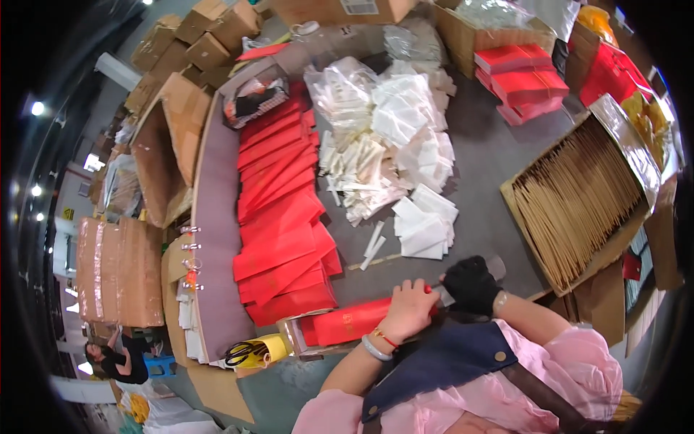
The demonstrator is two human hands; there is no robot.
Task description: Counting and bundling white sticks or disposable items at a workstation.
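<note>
My left hand point(410, 307), bare with bracelets at the wrist, presses down on a flat folded red paper bag point(347, 322) at the near edge of the grey table point(499, 166). My right hand point(471, 283) wears a black glove and is closed around a small clear tool or tape piece at the bag's right end; what it is cannot be made out. The red bag lies across a low cardboard jig by the table edge.
A long overlapped row of flat red bags point(282, 210) runs up the table's left. A heap of white paper inserts point(390, 137) lies in the middle. An open box of brown strips point(578, 199) is right. Yellow tape roll with scissors point(256, 352) sits near left. Another person point(116, 359) crouches far left.
</note>
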